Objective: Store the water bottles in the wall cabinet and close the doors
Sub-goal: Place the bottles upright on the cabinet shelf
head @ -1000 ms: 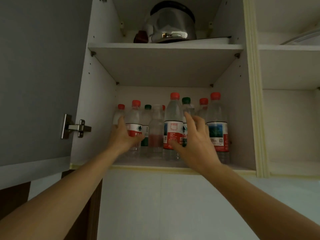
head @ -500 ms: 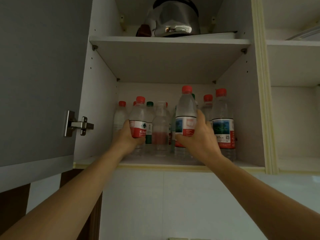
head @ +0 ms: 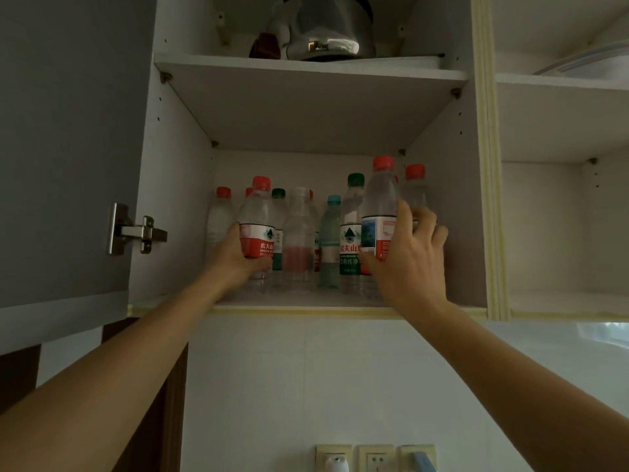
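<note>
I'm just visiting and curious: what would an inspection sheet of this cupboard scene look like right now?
Surface: lower cabinet shelf, crowded with upright bottles.
Job's things: red-capped bottle on the left and taller red-capped bottle on the right, both in hand; green-capped bottle and teal-capped bottle stand between them.
Clutter: steel kettle on the upper shelf.
Hands: left hand grips the left bottle; right hand grips the taller one.
Cables: nothing seen.
Surroundings: grey door open, hinge exposed; wall sockets on the tiles below.
</note>
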`<state>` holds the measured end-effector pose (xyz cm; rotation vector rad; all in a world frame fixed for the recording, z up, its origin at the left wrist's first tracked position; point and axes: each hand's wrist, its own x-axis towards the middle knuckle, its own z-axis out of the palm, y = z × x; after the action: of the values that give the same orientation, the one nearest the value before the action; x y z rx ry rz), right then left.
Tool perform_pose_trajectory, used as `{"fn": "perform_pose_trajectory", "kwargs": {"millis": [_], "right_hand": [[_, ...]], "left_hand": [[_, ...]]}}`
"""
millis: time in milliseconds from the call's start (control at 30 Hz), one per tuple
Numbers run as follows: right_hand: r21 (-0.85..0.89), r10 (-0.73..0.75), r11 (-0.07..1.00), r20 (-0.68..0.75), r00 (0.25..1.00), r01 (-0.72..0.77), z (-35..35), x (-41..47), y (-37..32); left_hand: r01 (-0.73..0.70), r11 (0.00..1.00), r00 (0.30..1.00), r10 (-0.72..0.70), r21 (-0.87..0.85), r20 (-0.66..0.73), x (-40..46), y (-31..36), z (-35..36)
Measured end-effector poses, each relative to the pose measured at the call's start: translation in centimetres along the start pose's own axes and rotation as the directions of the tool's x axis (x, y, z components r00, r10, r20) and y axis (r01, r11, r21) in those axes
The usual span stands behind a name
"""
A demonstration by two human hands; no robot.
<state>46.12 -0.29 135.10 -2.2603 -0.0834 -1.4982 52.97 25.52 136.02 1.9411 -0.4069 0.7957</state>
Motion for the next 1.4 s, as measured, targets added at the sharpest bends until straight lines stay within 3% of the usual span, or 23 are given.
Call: {"fn": "perform_pose_trajectory", "kwargs": {"millis": [100, 200, 267, 367, 600, 767, 933, 1200, 1400], "right_hand": [[0.028, -0.235, 0.971, -0.097, 0.967, 0.238, 0.4, -1.1, -1.9], [0.129, -0.376, 0.923, 0.095, 0.922, 0.363, 2.0, -1.8, -4.2], [0.232, -0.362, 0.922, 0.229, 0.904, 0.31, 3.3, -1.4, -5.6], [0.362, -0.253, 0.926, 0.387, 0.887, 0.106, 4.9, 0.0, -7.6], [0.372, 0.028, 0.879, 0.585, 0.811, -0.299, 8.8, 5.1, -9.9], [0.297, 0.031, 0.918, 0.605, 0.795, -0.262, 10.7, 6.8, -9.7], [0.431, -0.148, 0.852, 0.741, 0.655, -0.296, 10.6, 7.5, -10.0], [0.412, -0.132, 0.853, 0.764, 0.632, -0.321, 11.8, 7.7, -12.0], [0.457, -0.2, 0.841, 0.758, 0.62, -0.288, 13.3, 7.5, -13.3]], "left_hand": [[0.016, 0.999, 1.0, -0.016, 0.037, 0.018, 0.1, -0.1, -0.4], [0.032, 0.998, 0.999, -0.033, 0.045, 0.034, 0.3, -0.2, -1.5], [0.04, 0.998, 0.999, -0.041, 0.05, 0.028, 0.3, -0.5, -2.3], [0.065, 0.995, 0.997, -0.062, 0.073, -0.047, 0.1, -1.3, -3.3], [0.143, 0.95, 0.978, -0.092, 0.276, -0.189, 0.3, -2.4, -3.9], [0.211, 0.893, 0.949, -0.091, 0.397, -0.302, 0.5, -2.8, -3.6], [0.281, 0.812, 0.936, -0.114, 0.512, -0.333, 0.4, -2.7, -3.6], [0.317, 0.709, 0.926, -0.089, 0.63, -0.366, 0.2, -2.9, -3.9], [0.318, 0.675, 0.926, -0.069, 0.665, -0.372, 0.4, -3.5, -4.1]]}}
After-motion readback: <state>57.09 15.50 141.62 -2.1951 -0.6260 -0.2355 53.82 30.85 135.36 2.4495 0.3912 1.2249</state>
